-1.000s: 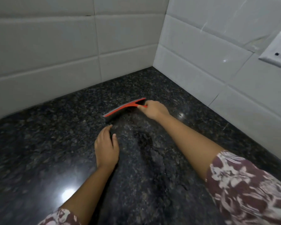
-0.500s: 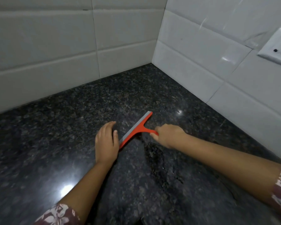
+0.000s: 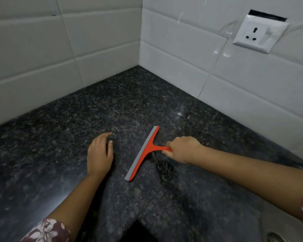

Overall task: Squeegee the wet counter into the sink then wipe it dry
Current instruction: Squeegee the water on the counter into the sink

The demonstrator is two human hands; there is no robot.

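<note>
Squeegee (image 3: 143,154): judged light and stiff, a plastic frame with a pliant blade strip, likely slick when wet. Best taken at the short handle, where the right hand (image 3: 182,149) grasps it. Orange T-shape, grey strip along the blade, edge down on the dark speckled tabletop (image 3: 59,137), well out from the tiled corner (image 3: 140,63). Left hand (image 3: 99,154) lies flat on the tabletop, fingers relaxed, holding nothing, also well out from that corner.

- Counter (image 3: 73,140): dark speckled stone, glossy.
- Squeegee (image 3: 144,152): red with a grey blade, blade edge down on the counter.
- Left hand (image 3: 99,152): palm flat on the counter, near the squeegee's left, not touching it.
- Wet patch (image 3: 165,169): just right of the squeegee.
</note>
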